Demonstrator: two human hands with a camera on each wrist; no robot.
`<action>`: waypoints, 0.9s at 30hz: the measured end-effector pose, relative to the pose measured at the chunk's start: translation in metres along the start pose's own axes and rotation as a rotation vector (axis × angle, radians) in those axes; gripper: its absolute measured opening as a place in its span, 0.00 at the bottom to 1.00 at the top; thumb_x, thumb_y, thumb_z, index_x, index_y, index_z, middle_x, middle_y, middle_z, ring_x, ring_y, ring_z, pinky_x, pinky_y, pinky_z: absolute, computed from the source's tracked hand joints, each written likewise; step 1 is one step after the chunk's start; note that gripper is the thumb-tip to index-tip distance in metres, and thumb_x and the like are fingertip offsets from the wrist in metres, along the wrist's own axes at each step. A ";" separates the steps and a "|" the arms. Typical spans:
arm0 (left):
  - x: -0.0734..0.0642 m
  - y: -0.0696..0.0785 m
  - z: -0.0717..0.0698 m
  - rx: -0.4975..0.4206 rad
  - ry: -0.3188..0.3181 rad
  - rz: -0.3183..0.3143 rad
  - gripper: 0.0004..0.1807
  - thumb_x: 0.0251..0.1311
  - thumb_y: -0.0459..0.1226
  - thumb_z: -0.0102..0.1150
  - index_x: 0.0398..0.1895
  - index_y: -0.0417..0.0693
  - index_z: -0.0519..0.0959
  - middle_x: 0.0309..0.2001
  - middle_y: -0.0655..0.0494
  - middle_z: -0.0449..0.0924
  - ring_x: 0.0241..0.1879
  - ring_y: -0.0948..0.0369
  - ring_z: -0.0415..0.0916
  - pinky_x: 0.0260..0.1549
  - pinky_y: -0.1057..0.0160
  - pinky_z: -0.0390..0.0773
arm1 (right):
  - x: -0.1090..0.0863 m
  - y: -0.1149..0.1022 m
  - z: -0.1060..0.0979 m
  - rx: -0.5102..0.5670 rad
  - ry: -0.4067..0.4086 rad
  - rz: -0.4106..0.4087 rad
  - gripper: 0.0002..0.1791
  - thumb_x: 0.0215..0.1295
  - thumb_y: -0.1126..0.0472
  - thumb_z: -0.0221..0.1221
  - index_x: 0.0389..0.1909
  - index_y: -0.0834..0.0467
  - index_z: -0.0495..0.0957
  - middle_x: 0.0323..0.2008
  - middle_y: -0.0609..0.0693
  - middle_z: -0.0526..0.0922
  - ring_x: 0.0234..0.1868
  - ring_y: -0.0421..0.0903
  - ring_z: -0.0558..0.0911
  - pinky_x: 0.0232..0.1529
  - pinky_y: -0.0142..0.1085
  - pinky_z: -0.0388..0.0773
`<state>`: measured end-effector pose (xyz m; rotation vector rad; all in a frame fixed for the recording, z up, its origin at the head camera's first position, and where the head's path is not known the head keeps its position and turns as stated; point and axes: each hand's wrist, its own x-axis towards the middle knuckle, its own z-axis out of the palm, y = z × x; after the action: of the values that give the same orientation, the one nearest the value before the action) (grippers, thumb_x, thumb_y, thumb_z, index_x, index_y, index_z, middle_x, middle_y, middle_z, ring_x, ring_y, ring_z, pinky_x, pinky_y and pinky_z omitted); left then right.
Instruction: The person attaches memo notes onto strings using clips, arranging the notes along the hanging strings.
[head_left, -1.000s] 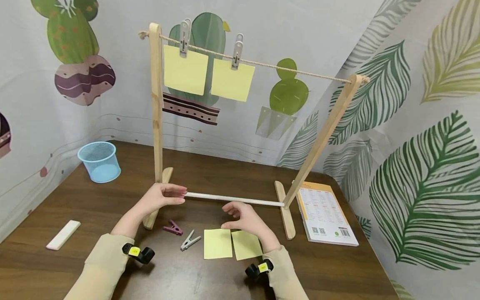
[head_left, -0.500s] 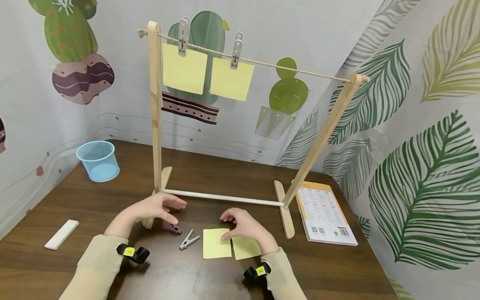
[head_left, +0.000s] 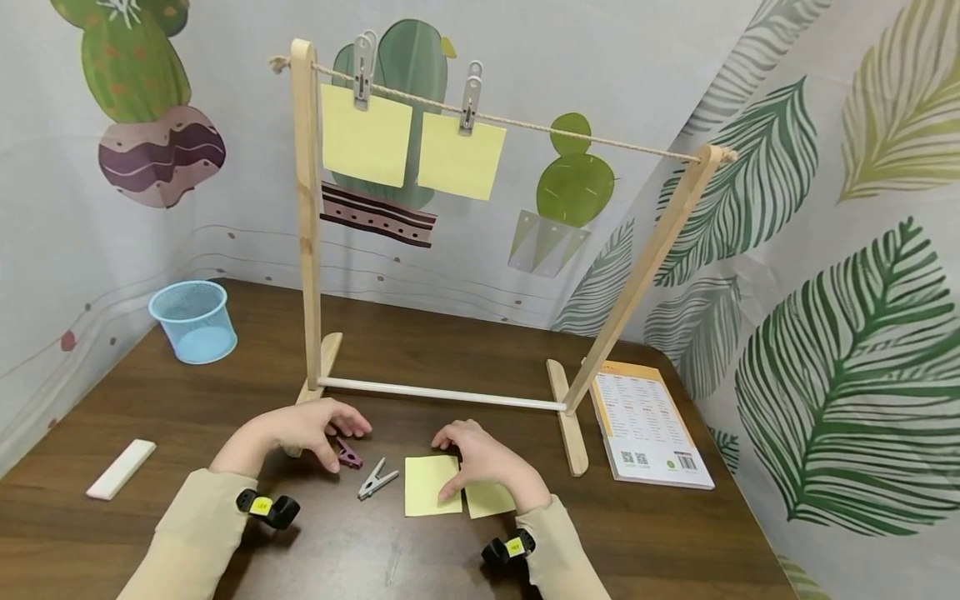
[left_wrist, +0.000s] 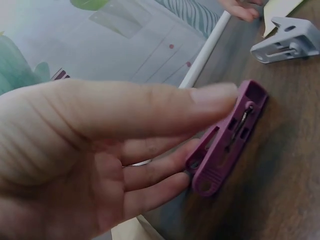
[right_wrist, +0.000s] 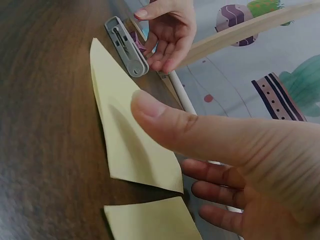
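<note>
My left hand [head_left: 305, 427] is beside a purple clothespin [head_left: 348, 453], thumb and fingers spread apart. In the left wrist view the thumb overlaps one end of that clothespin [left_wrist: 232, 135], and the fingertips are at its other end. A grey clothespin [head_left: 377, 480] lies on the table between the hands. Over two yellow sticky notes lying side by side, my right hand [head_left: 483, 462] hovers with its thumb above the left note [head_left: 426, 485]. Part of the right note [head_left: 489, 498] is hidden under this hand. In the right wrist view the fingers reach the left note's far edge.
A wooden rack [head_left: 309, 242] stands behind the hands, with a white crossbar [head_left: 442, 393] low down. On its rope [head_left: 585, 135] two grey clips hold yellow notes [head_left: 366, 137]. A blue mesh basket [head_left: 193, 325], a white bar [head_left: 122, 469] and a booklet [head_left: 652, 429] lie around.
My left hand has moved from the left end of the crossbar down toward the purple clothespin. The right hand has lowered slightly over the left sticky note.
</note>
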<state>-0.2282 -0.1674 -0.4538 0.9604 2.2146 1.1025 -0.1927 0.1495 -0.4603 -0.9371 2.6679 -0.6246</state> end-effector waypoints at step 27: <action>0.006 -0.003 0.006 0.048 0.027 -0.057 0.27 0.33 0.21 0.72 0.44 0.39 0.82 0.41 0.55 0.83 0.41 0.62 0.75 0.43 0.66 0.75 | 0.000 -0.008 0.003 -0.074 -0.038 0.055 0.43 0.29 0.50 0.83 0.53 0.51 0.77 0.40 0.40 0.73 0.42 0.37 0.65 0.42 0.31 0.59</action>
<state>-0.2288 -0.1614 -0.4607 0.9017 2.2850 1.0466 -0.1878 0.1428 -0.4595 -0.8819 2.6894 -0.4939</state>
